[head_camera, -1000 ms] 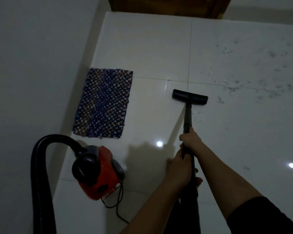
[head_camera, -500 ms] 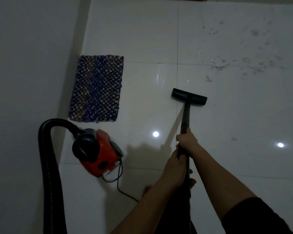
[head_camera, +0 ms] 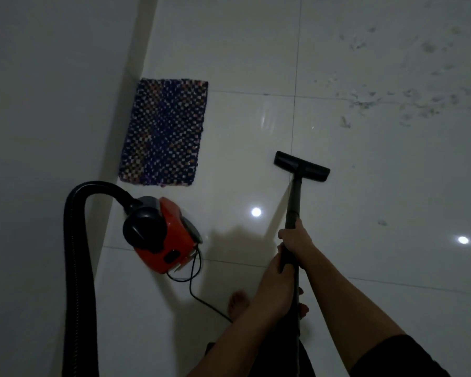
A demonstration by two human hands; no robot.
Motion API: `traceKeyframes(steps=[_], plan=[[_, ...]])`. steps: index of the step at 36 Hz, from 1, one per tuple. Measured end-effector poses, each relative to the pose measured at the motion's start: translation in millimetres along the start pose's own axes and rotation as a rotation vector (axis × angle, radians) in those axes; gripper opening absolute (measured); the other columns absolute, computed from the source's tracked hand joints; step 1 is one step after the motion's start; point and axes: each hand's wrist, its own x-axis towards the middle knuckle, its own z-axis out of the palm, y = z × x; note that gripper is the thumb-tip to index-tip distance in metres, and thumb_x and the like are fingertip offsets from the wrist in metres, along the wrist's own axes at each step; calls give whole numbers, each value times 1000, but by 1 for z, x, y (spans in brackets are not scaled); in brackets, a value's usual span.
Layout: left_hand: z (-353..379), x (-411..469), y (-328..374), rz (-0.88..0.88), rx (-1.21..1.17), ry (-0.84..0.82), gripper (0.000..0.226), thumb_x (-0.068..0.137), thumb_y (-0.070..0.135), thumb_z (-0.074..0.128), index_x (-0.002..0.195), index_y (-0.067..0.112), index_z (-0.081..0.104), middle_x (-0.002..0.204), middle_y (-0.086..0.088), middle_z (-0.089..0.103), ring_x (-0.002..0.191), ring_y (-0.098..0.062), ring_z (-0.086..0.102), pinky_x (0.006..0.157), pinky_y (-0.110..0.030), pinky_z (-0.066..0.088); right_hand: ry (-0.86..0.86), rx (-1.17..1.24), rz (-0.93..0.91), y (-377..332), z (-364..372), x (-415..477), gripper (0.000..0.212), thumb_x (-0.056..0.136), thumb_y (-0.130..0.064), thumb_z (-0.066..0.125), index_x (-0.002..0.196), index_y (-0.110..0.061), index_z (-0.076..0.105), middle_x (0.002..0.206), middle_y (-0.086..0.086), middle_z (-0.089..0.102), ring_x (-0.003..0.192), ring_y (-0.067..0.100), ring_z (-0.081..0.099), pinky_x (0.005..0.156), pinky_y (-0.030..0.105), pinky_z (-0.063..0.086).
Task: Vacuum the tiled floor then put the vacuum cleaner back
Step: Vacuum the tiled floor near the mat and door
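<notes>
Dim room, white glossy tiled floor (head_camera: 392, 186) with two round light reflections. Both hands closed around the black wand (head_camera: 294, 202) of the vacuum: right hand (head_camera: 294, 236) higher up on the tube, fingers wrapped over it; left hand (head_camera: 276, 278) just below, also clamped on the tube, thumb side toward the camera. Wand running forward and down to the flat black floor nozzle (head_camera: 301, 166), lying on the tile and crossing a grout line, slightly turned so its left end is farther away. Scattered grey dust and debris (head_camera: 408, 102) on the tiles beyond the nozzle, toward the upper right, well apart from it. Red vacuum cleaner body (head_camera: 169, 240) with a dark round side, resting on the floor to the left, near the white wall (head_camera: 52, 104). Ribbed black hose (head_camera: 78, 268) arching up from its top and dropping down along the left edge. Thin black power cord (head_camera: 199, 295) looping from the body toward the person. Multicoloured woven mat (head_camera: 165, 131) against the wall, just beyond the vacuum body. Bare foot (head_camera: 238, 302) partly visible behind the left forearm. No brand or writing readable on the vacuum; too dark to tell.
</notes>
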Motion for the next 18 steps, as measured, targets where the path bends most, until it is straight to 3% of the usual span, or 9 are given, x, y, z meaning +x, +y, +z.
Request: traceKeyframes(steps=[5, 11, 15, 18], plan=[[4, 19, 21, 22, -11, -13, 39, 102, 25, 29, 140, 22, 40, 89, -11, 53, 60, -14, 50, 35, -14, 41, -39, -2, -19, -25, -9, 18, 75, 90, 0, 47, 151, -30, 14, 107, 22, 49, 56, 23, 53, 45, 29, 43], [9, 58, 59, 20, -99, 24, 45, 101, 28, 31, 145, 30, 29, 98, -16, 51, 56, -17, 52, 37, -19, 43, -82, -89, -82, -78, -27, 41, 78, 93, -4, 47, 154, -27, 3, 126, 25, 50, 61, 19, 52, 44, 24, 40], [11, 88, 98, 2, -146, 67, 39, 100, 28, 31, 139, 28, 39, 96, -16, 52, 62, -18, 51, 38, -21, 44, -99, -101, -91, -124, -35, 62, 79, 94, -5, 46, 154, -30, 1, 109, 18, 52, 56, 16, 51, 33, 16, 38], [16, 111, 132, -10, -181, 100, 39, 100, 26, 31, 137, 30, 42, 100, -16, 52, 63, -19, 52, 40, -22, 45, -115, -141, -103, -163, -42, 81, 80, 94, -5, 46, 154, -32, -1, 111, 21, 56, 55, 18, 52, 40, 21, 41]])
